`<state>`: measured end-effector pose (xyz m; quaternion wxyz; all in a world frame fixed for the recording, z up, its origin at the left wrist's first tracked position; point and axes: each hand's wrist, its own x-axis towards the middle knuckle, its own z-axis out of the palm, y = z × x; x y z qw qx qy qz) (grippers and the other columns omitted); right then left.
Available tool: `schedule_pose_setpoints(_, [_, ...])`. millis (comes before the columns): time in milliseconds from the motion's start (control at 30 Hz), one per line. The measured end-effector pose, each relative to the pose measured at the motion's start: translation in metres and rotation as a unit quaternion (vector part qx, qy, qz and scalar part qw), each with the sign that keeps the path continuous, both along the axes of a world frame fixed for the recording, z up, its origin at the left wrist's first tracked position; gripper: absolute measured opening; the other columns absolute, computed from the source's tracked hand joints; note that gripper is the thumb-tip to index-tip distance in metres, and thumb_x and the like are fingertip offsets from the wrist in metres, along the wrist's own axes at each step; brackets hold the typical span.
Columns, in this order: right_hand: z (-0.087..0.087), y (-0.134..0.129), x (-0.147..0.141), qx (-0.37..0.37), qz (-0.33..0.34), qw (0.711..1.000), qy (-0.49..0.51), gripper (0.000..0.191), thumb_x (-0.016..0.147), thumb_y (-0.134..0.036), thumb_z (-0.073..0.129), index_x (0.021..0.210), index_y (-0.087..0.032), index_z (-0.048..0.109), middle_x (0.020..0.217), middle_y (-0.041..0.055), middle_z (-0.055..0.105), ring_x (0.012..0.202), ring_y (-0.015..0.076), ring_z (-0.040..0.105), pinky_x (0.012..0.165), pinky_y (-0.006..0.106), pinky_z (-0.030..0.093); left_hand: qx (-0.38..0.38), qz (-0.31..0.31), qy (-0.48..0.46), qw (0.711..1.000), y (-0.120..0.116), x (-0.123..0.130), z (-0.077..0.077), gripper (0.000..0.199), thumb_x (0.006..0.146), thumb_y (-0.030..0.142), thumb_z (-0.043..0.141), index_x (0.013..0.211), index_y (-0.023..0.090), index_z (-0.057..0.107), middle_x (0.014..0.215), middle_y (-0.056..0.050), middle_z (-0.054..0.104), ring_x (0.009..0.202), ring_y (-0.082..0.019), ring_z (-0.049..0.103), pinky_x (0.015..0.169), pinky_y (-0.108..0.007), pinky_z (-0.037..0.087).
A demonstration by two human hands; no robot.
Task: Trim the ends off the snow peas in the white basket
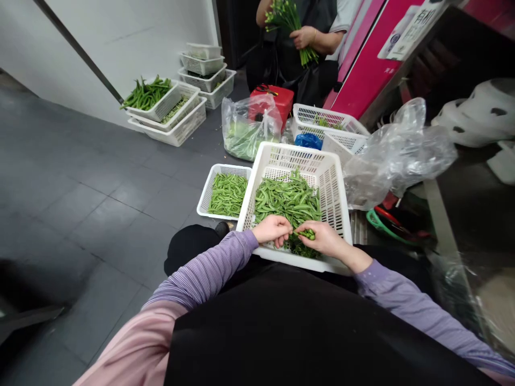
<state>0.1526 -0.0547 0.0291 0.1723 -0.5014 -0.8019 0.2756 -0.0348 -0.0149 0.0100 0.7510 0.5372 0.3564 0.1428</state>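
Note:
A large white basket (295, 261) rests at my lap with a heap of green pea pods (287, 198) inside. Over its near part, my right hand (322, 237) is closed around a few green pods (308, 234). My left hand (274, 229) has its fingers pinched together at the tip of those pods, close to my right fingertips; whether it grips a piece is too small to tell. To the left of the large basket, a smaller white basket (204, 199) on the floor holds more pods (228, 194).
Stacked white baskets (171, 134) stand by the wall, near a clear bag of greens (251, 131) and a red container (284, 102). Opposite sits a person (308, 37) holding green stems. Plastic bags (398, 161) and a green-rimmed bowl (378, 225) are at the right.

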Motion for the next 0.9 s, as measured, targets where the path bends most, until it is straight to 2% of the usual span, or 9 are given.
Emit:
schedule_pose_setpoints(100, [0.003,0.002,-0.002,0.019,0.033,0.999,-0.039,0.018,0.072,-0.022,0.052,0.087,-0.021,0.062,0.086,0.0031,0.065,0.078,0.0164,0.06,0.069,0.027,0.044,0.027,-0.01,0.03,0.999,0.002,0.0,0.002,0.009,0.074,0.019,0.052,0.072,0.011,0.051,0.051,0.003,0.054,0.036,-0.006,0.05,0.035,-0.015,0.042])
schedule_pose_setpoints(333, [0.005,0.008,-0.004,0.018,0.039,0.997,-0.058,0.017,0.072,-0.022,0.052,0.086,-0.02,0.062,0.084,0.0031,0.064,0.076,0.0171,0.059,0.068,0.028,0.043,0.03,0.003,0.028,0.999,0.001,-0.001,0.005,0.008,0.072,0.018,0.052,0.07,0.011,0.05,0.049,0.003,0.053,0.036,-0.007,0.051,0.035,-0.018,0.044])
schedule_pose_setpoints(433, [0.006,0.006,-0.006,-0.009,0.025,1.0,0.006,0.017,0.072,-0.022,0.052,0.085,-0.019,0.062,0.084,0.0032,0.064,0.077,0.016,0.058,0.07,0.027,0.043,-0.005,0.02,0.008,1.0,0.001,-0.003,0.006,0.007,0.07,0.018,0.053,0.068,0.011,0.05,0.048,0.003,0.053,0.035,-0.006,0.049,0.034,-0.016,0.04])
schedule_pose_setpoints(600, [0.004,0.0,-0.009,-0.081,-0.043,0.99,0.107,0.015,0.071,-0.025,0.055,0.083,-0.019,0.062,0.083,0.0025,0.065,0.078,0.016,0.058,0.075,0.028,0.042,-0.118,0.058,-0.038,0.991,-0.004,-0.001,0.0,0.006,0.069,0.018,0.049,0.067,0.012,0.05,0.046,0.005,0.049,0.03,-0.004,0.039,0.03,-0.015,0.029])
schedule_pose_setpoints(667, [0.001,-0.002,-0.008,-0.104,-0.075,0.983,0.133,0.015,0.07,-0.026,0.057,0.082,-0.019,0.063,0.083,0.0022,0.065,0.078,0.0166,0.058,0.077,0.029,0.041,-0.123,0.062,-0.031,0.99,-0.006,0.001,-0.004,0.006,0.069,0.018,0.047,0.067,0.013,0.049,0.047,0.005,0.047,0.031,-0.004,0.038,0.031,-0.016,0.029])
schedule_pose_setpoints(733, [-0.002,-0.003,-0.007,-0.124,-0.117,0.97,0.176,0.016,0.069,-0.028,0.059,0.082,-0.019,0.063,0.077,0.0015,0.065,0.072,0.0164,0.058,0.073,0.03,0.042,-0.076,0.038,0.032,0.996,-0.006,0.002,-0.01,0.007,0.07,0.019,0.045,0.068,0.013,0.049,0.049,0.005,0.047,0.033,-0.004,0.039,0.034,-0.017,0.032])
schedule_pose_setpoints(800, [-0.003,-0.001,-0.003,-0.143,-0.175,0.94,0.256,0.018,0.068,-0.03,0.062,0.082,-0.019,0.061,0.065,-0.0003,0.062,0.061,0.0148,0.057,0.064,0.029,0.043,0.033,-0.023,0.161,0.986,-0.004,-0.001,-0.017,0.006,0.067,0.018,0.047,0.066,0.014,0.051,0.05,0.003,0.049,0.038,-0.007,0.044,0.041,-0.02,0.038])
schedule_pose_setpoints(833, [-0.001,0.001,0.0,-0.152,-0.203,0.917,0.309,0.019,0.068,-0.03,0.062,0.083,-0.019,0.06,0.06,-0.0016,0.06,0.055,0.0138,0.055,0.06,0.028,0.042,0.102,-0.061,0.236,0.964,-0.002,-0.003,-0.02,0.004,0.065,0.016,0.049,0.064,0.013,0.052,0.051,0.001,0.051,0.043,-0.009,0.049,0.046,-0.022,0.041])
schedule_pose_setpoints(900, [0.004,0.004,0.006,-0.171,-0.237,0.865,0.408,0.019,0.069,-0.03,0.062,0.084,-0.019,0.059,0.053,-0.0035,0.056,0.05,0.0123,0.053,0.055,0.026,0.041,0.231,-0.128,0.353,0.897,0.0,-0.007,-0.025,0.002,0.062,0.014,0.052,0.06,0.013,0.053,0.056,-0.003,0.056,0.058,-0.014,0.056,0.057,-0.025,0.044])
